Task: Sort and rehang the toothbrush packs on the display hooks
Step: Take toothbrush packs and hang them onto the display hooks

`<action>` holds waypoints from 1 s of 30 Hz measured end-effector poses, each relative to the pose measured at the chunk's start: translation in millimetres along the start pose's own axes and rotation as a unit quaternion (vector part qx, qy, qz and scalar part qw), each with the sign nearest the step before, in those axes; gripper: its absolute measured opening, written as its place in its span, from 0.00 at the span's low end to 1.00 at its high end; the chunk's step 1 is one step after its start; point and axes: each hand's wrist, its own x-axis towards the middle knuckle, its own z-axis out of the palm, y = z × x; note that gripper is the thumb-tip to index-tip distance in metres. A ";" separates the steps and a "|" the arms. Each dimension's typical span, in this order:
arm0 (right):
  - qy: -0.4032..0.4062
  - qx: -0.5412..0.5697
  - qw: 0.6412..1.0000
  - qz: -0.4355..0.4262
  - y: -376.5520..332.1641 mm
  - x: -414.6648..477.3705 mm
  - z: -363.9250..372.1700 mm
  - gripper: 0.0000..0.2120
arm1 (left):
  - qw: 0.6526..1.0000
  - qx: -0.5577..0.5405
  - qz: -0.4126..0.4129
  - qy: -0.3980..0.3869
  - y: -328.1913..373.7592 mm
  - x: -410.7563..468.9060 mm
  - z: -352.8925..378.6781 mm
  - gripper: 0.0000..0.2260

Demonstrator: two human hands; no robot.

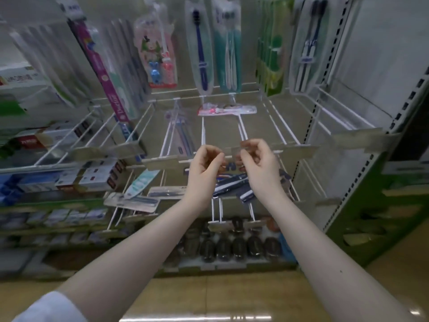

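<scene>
My left hand (pixel 205 159) and my right hand (pixel 257 156) pinch the two top corners of a clear toothbrush pack (pixel 231 181) holding dark blue brushes. The pack hangs between my hands at the front tips of the white display hooks (pixel 203 131) of the middle row. A pink pack (pixel 227 110) lies flat across the hooks at the back. One pack with blue brushes (pixel 180 133) hangs on the hook to the left. Above hang a pink children's pack (pixel 157 54), a navy pack (pixel 202 54), a teal pack (pixel 228 54) and a green pack (pixel 271 49).
Several loose packs (pixel 133 202) lie tilted on the lower hooks at the left. Toothpaste boxes (pixel 92 176) fill the left shelves. A perforated shelf upright (pixel 362 173) stands at the right. Dark bottles (pixel 222 248) line the bottom shelf above the wooden floor.
</scene>
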 end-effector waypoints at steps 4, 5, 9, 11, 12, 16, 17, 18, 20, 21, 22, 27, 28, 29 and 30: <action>-0.017 0.002 0.999 0.028 22.7 -15.2 -8.9 0.10 | 0.999 0.011 -0.034 -0.003 -21.8 -16.2 3.2 0.08; -0.015 0.002 0.999 0.042 28.8 -17.8 -10.5 0.10 | 0.999 0.017 -0.043 -0.002 -27.4 -19.5 2.9 0.08; 0.003 -0.005 0.994 0.108 59.1 -26.0 -15.5 0.05 | 0.995 0.037 -0.095 0.004 -51.7 -33.0 0.3 0.07; 0.019 -0.006 0.990 0.136 73.5 -30.3 -17.1 0.06 | 0.992 0.046 -0.117 0.002 -62.2 -38.1 -2.1 0.07; 0.029 -0.005 0.988 0.150 79.7 -32.7 -17.1 0.08 | 0.990 0.048 -0.129 0.000 -67.5 -39.5 -3.8 0.06; 0.074 0.003 0.978 0.193 99.4 -39.3 -5.7 0.11 | 0.983 0.058 -0.170 -0.024 -83.8 -39.3 -15.9 0.02; 0.081 0.007 0.976 0.202 103.1 -39.9 -3.7 0.11 | 0.983 0.065 -0.169 -0.029 -86.0 -39.0 -18.2 0.02; 0.085 0.011 0.974 0.211 106.2 -39.8 -2.8 0.10 | 0.983 0.075 -0.165 -0.034 -87.0 -38.7 -19.3 0.02; 0.106 0.012 0.968 0.225 113.4 -40.5 9.7 0.10 | 0.982 0.090 -0.157 -0.061 -96.3 -34.1 -31.7 0.03; 0.116 0.016 0.966 0.232 114.6 -40.7 14.8 0.10 | 0.981 0.093 -0.155 -0.073 -101.3 -31.8 -37.2 0.04; 0.126 0.018 0.963 0.237 116.3 -41.5 20.2 0.10 | 0.980 0.091 -0.157 -0.081 -106.7 -29.5 -43.1 0.05; 0.172 0.020 0.950 0.261 134.1 -37.3 39.4 0.03 | 0.975 0.115 -0.166 -0.094 -138.1 -9.6 -58.4 0.08; 0.179 0.022 0.946 0.269 140.3 -34.9 41.6 0.03 | 0.973 0.123 -0.176 -0.085 -146.2 -4.5 -57.8 0.08; 0.188 0.025 0.943 0.275 145.9 -33.2 43.0 0.04 | 0.971 0.132 -0.185 -0.080 -153.3 -0.3 -57.0 0.09; 0.197 0.029 0.939 0.282 151.8 -30.8 43.5 0.05 | 0.967 0.147 -0.189 -0.083 -161.0 3.8 -54.9 0.09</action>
